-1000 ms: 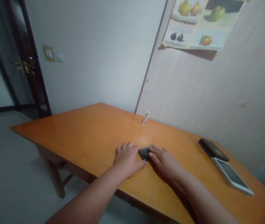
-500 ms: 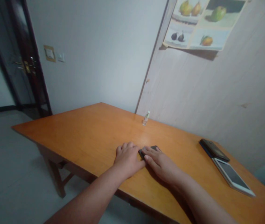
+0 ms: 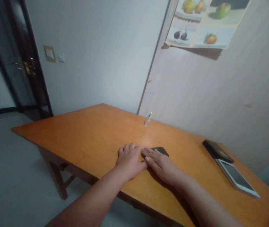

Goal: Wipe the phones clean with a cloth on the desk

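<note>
A flat black slab, perhaps a phone or a card, lies on the wooden table, partly covered by my right hand. That hand rests palm down with its fingers stretched out over the slab's near-left part. At its fingertips is a small silvery piece, too small to name. My left hand lies flat just to the left, fingers spread a little, its thumb reaching toward the right thumb. Nothing shows in the left hand. What is under the right fingers is hidden.
On the table, a small clear bottle stands near the wall. To the right lie a dark wallet-like case and a white-framed tablet. The table's front edge runs under my forearms. A door is at far left.
The black slab has shifted to the right beneath my right hand, and more of it shows past the knuckles. Both hands are almost where they were.
</note>
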{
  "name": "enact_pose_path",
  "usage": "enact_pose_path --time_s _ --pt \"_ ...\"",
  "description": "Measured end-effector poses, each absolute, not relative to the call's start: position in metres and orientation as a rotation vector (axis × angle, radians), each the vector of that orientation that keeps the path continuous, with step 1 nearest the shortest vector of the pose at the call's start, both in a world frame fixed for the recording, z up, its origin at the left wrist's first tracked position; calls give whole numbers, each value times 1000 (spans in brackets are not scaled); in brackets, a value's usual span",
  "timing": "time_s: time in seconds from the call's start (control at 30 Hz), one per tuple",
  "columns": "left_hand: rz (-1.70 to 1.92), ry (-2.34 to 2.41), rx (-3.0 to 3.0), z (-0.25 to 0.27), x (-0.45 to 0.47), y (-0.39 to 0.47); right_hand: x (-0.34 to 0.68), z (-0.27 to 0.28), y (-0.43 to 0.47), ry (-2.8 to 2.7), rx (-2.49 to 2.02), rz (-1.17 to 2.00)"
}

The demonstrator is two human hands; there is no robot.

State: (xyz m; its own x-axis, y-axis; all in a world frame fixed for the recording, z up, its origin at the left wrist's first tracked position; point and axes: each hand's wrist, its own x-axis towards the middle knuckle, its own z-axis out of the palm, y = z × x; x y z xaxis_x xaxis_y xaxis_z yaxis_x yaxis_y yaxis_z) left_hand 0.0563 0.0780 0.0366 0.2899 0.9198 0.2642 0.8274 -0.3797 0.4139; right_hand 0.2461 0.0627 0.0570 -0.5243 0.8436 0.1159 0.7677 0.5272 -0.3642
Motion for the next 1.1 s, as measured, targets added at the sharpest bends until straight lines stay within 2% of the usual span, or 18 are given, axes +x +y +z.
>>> enact_pose_path --time_s 0.27,0.83,1.1 --pt "717 1600 2385 31 56 80 265 44 78 -2314 -1490 435" --pt "681 1582 2353 35 56 80 243 57 58 -2474 -1250 536" --pt "729 1609 2371 32 57 81 264 47 78 -2296 -1790 206"
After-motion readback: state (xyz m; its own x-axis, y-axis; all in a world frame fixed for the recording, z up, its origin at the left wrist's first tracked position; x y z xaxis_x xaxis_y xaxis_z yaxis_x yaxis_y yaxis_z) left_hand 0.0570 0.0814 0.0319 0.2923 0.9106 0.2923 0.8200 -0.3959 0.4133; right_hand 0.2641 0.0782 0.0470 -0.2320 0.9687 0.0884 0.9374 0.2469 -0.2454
